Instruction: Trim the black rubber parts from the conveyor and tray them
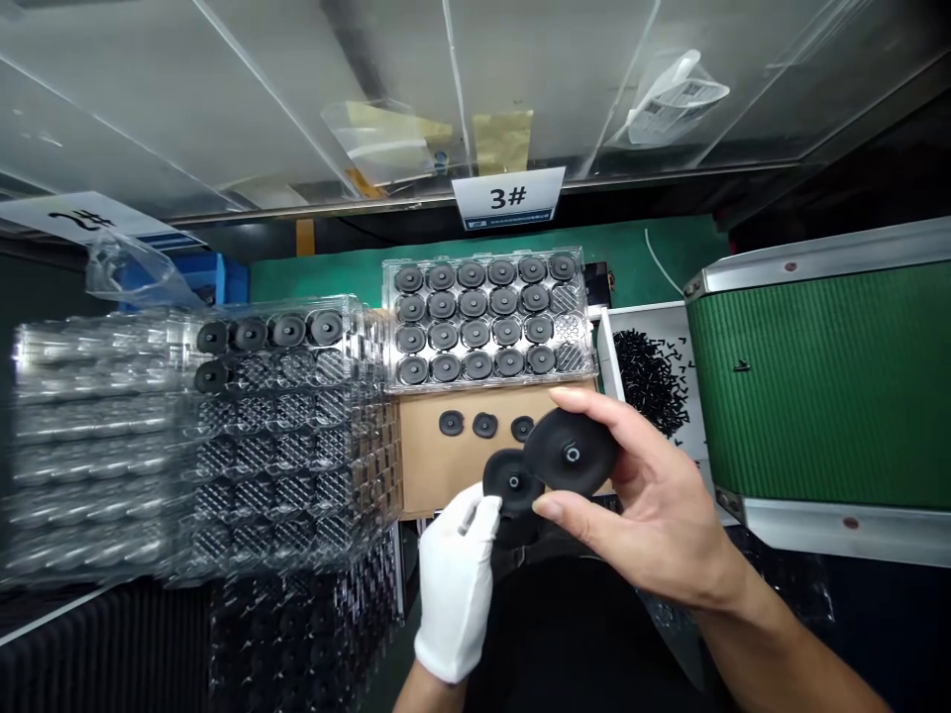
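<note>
Discs: two black rubber discs, each with a metal-ringed centre hole, edges overlapping above a cardboard sheet.
Left hand: my white-gloved left hand, closed to a pinch, holds the lower disc.
Right hand: my bare right hand, thumb and fingers spread wide, grips the upper disc.
Cardboard: three smaller-looking black discs lie on it.
Tray: a clear plastic blister tray behind holds rows of black discs.
Stack: clear trays to my left, the top one partly filled with discs.
Bin: a white bin heaped with small black parts, beside a green conveyor belt.
</note>
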### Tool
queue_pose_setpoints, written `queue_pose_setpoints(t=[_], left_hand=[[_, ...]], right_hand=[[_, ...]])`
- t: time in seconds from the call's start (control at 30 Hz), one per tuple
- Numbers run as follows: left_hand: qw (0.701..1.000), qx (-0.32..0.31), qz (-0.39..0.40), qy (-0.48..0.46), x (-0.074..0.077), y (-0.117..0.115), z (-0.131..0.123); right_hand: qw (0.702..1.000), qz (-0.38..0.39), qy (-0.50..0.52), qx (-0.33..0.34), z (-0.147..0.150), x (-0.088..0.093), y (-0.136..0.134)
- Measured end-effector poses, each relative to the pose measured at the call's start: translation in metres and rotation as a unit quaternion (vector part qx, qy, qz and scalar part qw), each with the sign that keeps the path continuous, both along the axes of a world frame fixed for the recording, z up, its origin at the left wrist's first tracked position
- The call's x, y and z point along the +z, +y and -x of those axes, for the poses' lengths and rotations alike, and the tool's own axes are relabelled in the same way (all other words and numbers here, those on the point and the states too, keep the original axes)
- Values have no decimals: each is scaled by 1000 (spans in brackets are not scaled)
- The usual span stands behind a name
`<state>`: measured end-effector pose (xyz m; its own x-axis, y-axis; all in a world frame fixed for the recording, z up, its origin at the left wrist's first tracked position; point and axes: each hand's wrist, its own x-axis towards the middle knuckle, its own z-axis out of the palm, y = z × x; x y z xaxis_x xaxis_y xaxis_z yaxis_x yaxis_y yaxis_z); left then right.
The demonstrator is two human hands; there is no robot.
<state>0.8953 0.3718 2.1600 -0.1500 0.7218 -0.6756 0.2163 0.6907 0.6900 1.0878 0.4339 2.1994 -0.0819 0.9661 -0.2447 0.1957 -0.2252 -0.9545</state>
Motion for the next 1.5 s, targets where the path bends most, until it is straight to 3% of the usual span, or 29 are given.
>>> queue_pose_setpoints(t=[0.77,1.03,1.17,1.3,1.5], left_hand=[[1000,-1,-7,9,0,-7,-7],[999,28,7,-14,-1,-16,-8],[1000,30,-5,-7,0,-19,-8],[1000,17,-16,10,1,-20,-6],[998,57,-14,15,1,-30,1]], right_hand=[[1000,8,5,3,-8,7,-8],[999,30,19,4,-10,12,-13],[998,50,26,-10,-7,3,-17],[995,80,52,-32,-3,-17,-17],[996,70,42,-26,-8,-34,-19]])
